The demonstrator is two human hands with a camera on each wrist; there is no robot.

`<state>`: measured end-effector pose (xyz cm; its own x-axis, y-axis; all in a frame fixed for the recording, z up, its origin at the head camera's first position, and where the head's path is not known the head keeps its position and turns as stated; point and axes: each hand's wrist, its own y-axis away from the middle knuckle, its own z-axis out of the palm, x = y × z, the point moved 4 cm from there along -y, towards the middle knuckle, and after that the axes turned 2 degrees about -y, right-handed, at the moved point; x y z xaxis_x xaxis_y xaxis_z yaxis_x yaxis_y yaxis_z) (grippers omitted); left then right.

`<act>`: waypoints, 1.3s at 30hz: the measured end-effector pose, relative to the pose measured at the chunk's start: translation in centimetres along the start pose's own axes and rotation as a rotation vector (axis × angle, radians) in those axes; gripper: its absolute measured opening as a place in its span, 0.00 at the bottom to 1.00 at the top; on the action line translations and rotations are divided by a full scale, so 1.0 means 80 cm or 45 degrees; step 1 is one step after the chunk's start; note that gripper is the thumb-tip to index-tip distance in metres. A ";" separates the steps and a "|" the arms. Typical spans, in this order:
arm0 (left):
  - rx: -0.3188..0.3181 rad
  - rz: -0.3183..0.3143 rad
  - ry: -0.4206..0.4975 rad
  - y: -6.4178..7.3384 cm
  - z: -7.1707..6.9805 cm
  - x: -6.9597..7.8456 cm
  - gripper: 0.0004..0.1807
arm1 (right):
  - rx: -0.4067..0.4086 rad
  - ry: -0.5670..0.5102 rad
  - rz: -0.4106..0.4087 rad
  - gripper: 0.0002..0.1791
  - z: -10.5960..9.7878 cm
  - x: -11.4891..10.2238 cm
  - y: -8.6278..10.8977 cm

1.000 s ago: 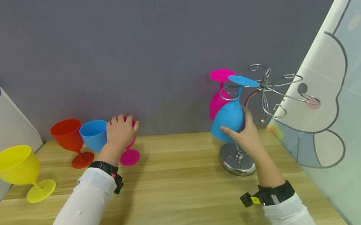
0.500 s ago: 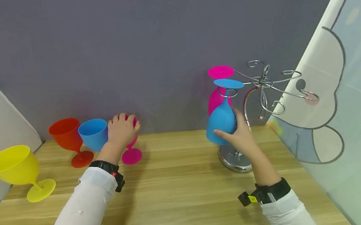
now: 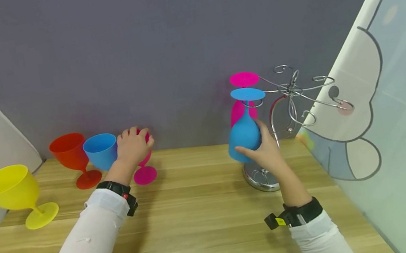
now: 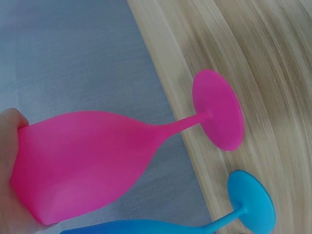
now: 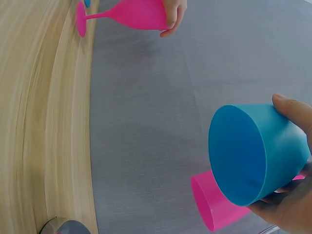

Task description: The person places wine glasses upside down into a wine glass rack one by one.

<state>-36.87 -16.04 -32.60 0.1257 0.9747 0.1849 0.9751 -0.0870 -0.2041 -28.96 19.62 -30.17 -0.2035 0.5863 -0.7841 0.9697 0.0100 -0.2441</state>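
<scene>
My left hand grips the rim of an upright pink goblet from above. In the left wrist view that goblet has its foot on the table. My right hand holds the bowl of a blue goblet upside down. Its stem is at a curled hook of the metal goblet rack, with the foot just above the hook. Behind it a second pink goblet hangs inverted, partly hidden. The right wrist view shows the held blue goblet's mouth and my fingers around its side.
Left of my left hand stand another blue goblet, a red goblet and a yellow goblet. The rack's round chrome base stands on the wooden table. A grey wall closes off the back.
My right hand has moved left with the blue goblet. The goblet has gone from tilted to nearly upright upside down, its stem now at the rack's hook. My left hand stays on the pink goblet.
</scene>
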 end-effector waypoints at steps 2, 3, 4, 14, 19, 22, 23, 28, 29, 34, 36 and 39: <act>0.003 0.003 -0.004 -0.001 0.001 0.000 0.27 | -0.003 -0.002 0.003 0.57 0.000 0.000 0.001; 0.002 0.003 -0.007 -0.001 0.001 -0.001 0.27 | 0.000 -0.006 0.000 0.57 0.000 0.000 0.001; 0.000 0.001 -0.007 0.000 0.001 0.000 0.27 | 0.002 -0.012 -0.005 0.58 0.000 0.000 0.002; -0.010 -0.007 0.001 0.006 0.000 -0.004 0.27 | 0.051 -0.077 -0.046 0.57 -0.001 0.004 0.001; -0.012 -0.006 0.005 0.004 -0.001 -0.002 0.27 | 0.042 -0.079 -0.045 0.58 -0.004 0.006 0.000; -0.008 -0.014 -0.004 0.005 -0.003 -0.001 0.27 | 0.035 -0.076 -0.059 0.58 -0.004 0.004 -0.001; -0.008 -0.014 -0.008 0.005 -0.003 -0.001 0.27 | 0.037 -0.073 -0.065 0.57 -0.005 0.003 -0.001; -0.005 -0.005 -0.015 0.003 -0.004 0.004 0.28 | 0.064 -0.055 -0.094 0.56 -0.008 0.004 0.000; -0.004 -0.002 -0.016 0.003 -0.004 0.004 0.28 | 0.065 -0.054 -0.096 0.56 -0.009 0.004 0.000; -0.015 -0.004 -0.031 0.005 0.000 0.003 0.28 | 0.056 -0.058 -0.091 0.57 -0.007 0.010 0.004; -0.015 -0.010 -0.031 0.006 0.000 0.001 0.27 | 0.059 -0.057 -0.105 0.56 -0.006 0.012 0.004; -0.009 -0.008 -0.036 0.007 -0.001 0.001 0.27 | 0.068 -0.042 -0.139 0.56 -0.006 0.012 0.003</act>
<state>-36.31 -16.06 -32.65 0.1141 0.9807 0.1588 0.9772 -0.0820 -0.1960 -28.89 20.58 -30.72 -0.3123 0.5573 -0.7694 0.9333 0.0287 -0.3581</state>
